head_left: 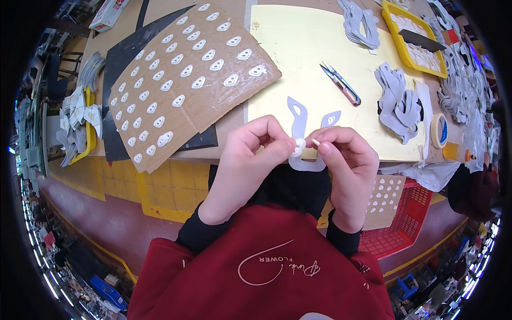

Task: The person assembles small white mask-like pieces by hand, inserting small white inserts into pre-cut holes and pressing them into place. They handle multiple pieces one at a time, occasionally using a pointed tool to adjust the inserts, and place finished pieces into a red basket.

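Just over the near table edge, my left hand (pixel 256 146) is closed in a pinch at a small white lumpy piece (pixel 298 148). Beside it my right hand (pixel 349 162) is pinched too, with a small pale pointed piece (pixel 315 142) at its thumb and fingertips. Between and below both hands shows a flat grey U-shaped cutout (pixel 306 165). Its two arms point away from me and end in leaf-like tips with openings. The white lump sits against its left arm; whether it is attached I cannot tell. Fingers partly cover the cutout.
Cardboard with rows of white oval pieces (pixel 188 100) lies left. Thread snips (pixel 341 84) rest on a pale yellow sheet (pixel 298 42). Grey cutouts (pixel 396 101), a tape roll (pixel 439 130) and a yellow tray (pixel 392 26) are right; a red basket (pixel 413 213) stands below.
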`<state>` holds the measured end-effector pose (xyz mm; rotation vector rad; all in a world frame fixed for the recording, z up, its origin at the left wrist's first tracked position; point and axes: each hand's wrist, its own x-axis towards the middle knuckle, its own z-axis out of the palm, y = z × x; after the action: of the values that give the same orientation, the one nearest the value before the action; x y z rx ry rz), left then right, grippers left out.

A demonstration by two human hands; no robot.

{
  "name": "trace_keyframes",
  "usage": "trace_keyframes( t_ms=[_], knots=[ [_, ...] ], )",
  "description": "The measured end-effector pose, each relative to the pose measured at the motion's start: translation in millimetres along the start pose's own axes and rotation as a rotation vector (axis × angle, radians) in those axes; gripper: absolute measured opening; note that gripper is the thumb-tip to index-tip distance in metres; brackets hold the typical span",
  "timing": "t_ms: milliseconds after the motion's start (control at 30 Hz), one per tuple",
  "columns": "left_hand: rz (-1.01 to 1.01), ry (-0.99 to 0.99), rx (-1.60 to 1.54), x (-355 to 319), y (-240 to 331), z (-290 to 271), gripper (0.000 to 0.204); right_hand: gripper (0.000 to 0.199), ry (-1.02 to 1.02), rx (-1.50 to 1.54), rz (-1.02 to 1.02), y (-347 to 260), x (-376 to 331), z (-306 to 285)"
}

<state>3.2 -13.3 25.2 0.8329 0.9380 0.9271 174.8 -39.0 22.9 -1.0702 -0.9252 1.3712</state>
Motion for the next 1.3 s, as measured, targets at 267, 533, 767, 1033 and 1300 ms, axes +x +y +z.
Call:
trace_keyframes(
  t_ms=[267, 533, 767, 1033, 1300],
  knots=[
    [-0.038, -0.035, -0.078, 0.2, -1.0, -3.3, 0.015, 0.007, 0.170, -0.044, -0.077, 2.6, -3.7, 8.6],
    [-0.118, 0.017, -0.043, 2.5, 1.3, 2.6, 0.016, 0.009, 0.046, -0.437, -0.199, 10.4, 2.1, 3.8],
    [-0.072, -0.056, 0.007, 2.7, -8.3, -4.2, 0.015, 0.005, 0.008, -0.408, -0.110, 18.4, 2.9, 5.4],
    [-0.148, -0.106, -0.084, 0.1, -24.1, 4.5, 0.036, 0.006, 0.090, -0.107, 0.020, 17.3, 5.3, 13.2],
    [0.026, -0.029, -0.037, 2.0, -17.4, 2.5, 0.016, 0.006, 0.142, -0.123, -0.064, 19.0, 4.1, 15.8]
  ],
)
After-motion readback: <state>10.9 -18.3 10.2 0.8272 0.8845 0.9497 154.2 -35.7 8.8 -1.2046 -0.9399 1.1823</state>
